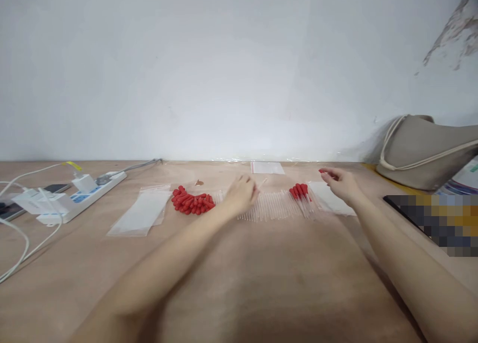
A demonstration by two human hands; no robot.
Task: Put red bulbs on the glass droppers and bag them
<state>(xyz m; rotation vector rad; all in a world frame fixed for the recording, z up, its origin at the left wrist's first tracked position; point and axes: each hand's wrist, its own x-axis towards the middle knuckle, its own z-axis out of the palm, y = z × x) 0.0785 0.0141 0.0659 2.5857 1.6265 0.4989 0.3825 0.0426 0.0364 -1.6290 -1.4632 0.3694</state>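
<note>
My left hand (241, 194) is closed over the row of clear thin tubes (274, 206), pinching one thin clear tube (263, 182) whose end sticks out to the right. Out to the right, my right hand (340, 182) is raised and pinches a small red rubber bulb (321, 171) at its fingertips. A heap of red rubber bulbs (192, 203) lies left of the tubes. Between the row and my right hand, several droppers (299, 191) lie bunched together, red bulbs on clear tubes.
Clear plastic bags lie at the left (140, 211), the back (267, 168) and under my right forearm (330, 198). A white power strip (100, 186) with chargers and cables occupies the left side. A grey bag (425, 151) with a cord stands back right, against the wall (224, 74).
</note>
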